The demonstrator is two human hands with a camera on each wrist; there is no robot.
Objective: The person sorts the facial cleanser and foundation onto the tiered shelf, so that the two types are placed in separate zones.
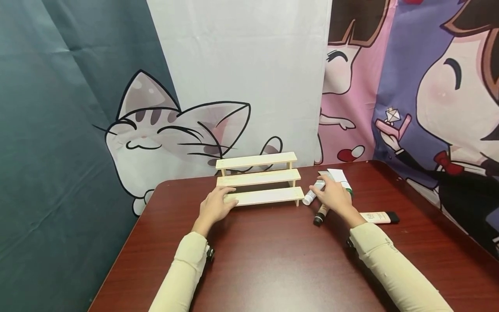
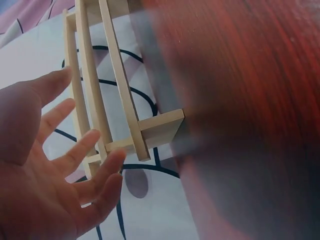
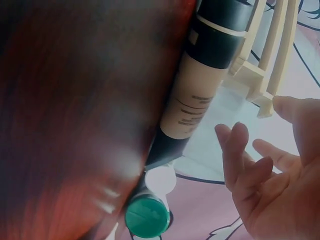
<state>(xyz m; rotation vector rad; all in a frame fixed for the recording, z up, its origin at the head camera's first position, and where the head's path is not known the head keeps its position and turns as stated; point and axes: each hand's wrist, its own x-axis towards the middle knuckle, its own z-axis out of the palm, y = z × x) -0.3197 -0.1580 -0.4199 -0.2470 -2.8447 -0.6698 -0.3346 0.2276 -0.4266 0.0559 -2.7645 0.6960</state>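
Note:
A three-step wooden rack (image 1: 261,197) stands at the back of the table. My left hand (image 1: 214,204) is at the left end of its lowest step, fingers spread; whether they touch the wood I cannot tell. In the left wrist view no object lies in that hand (image 2: 60,165). My right hand (image 1: 334,195) hovers over a group of tubes right of the rack, fingers loosely bent around nothing. Beneath it lie a grey-white tube with a white cap (image 1: 309,199), a beige tube with black ends (image 3: 192,97) and a white tube with a green cap (image 3: 147,216).
A pale tube with a black cap (image 1: 380,217) lies apart, right of the right wrist. The dark red wooden table (image 1: 273,260) meets a cartoon-printed cloth (image 1: 249,65) behind the rack and along the right side.

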